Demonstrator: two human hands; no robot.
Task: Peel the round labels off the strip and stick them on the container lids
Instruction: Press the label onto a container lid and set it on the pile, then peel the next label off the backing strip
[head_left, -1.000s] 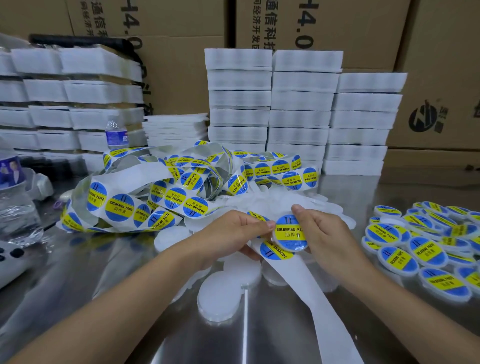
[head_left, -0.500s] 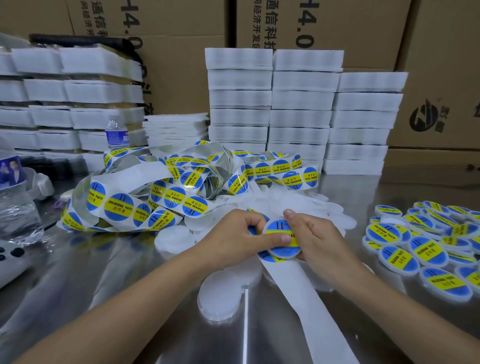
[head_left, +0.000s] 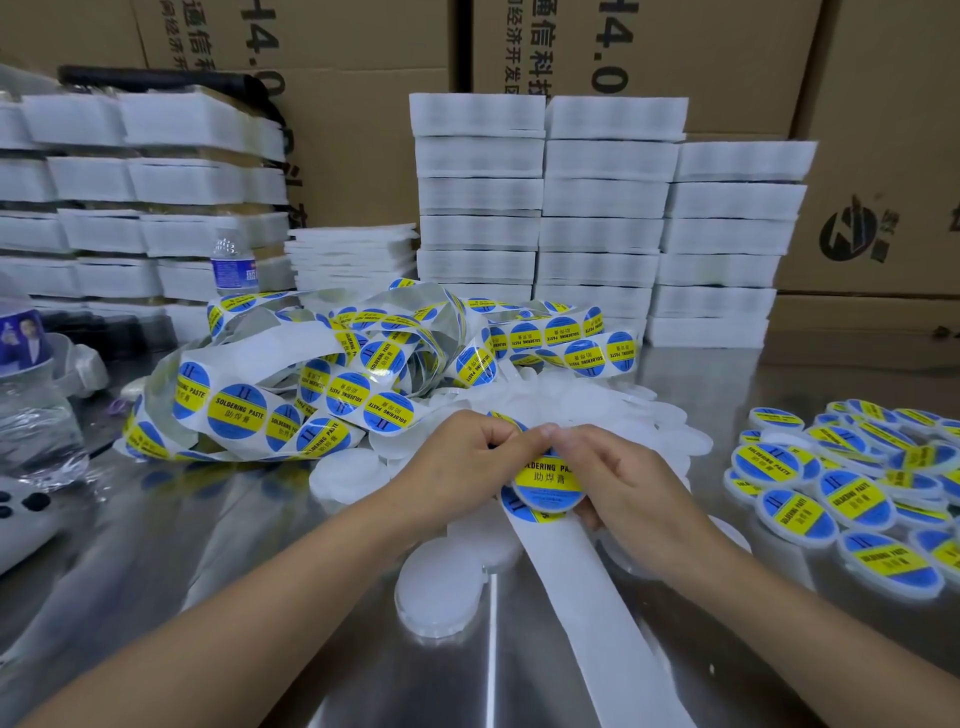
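A round white lid (head_left: 545, 486) carrying a blue and yellow "soldering paste" label sits between my two hands at the table's middle. My right hand (head_left: 621, 480) cups the lid from the right and below. My left hand (head_left: 470, 454) presses on the lid's top edge with thumb and forefinger, and the fingertips of both hands meet there. Just under the lid lies the label strip (head_left: 524, 512) with another label showing, and its bare white backing (head_left: 592, 597) runs toward me. Plain white lids (head_left: 439, 592) lie around and beneath the hands.
A tangled heap of label strip (head_left: 332, 389) lies at the left centre. Several labelled lids (head_left: 841, 488) are piled at the right. White foam trays (head_left: 597, 218) are stacked behind, with cardboard boxes beyond. Water bottles (head_left: 234, 262) and a grey device (head_left: 21, 519) stand at the left.
The label held up a second ago has come down onto the lid. Both hands have closed in around the lid and now press on it.
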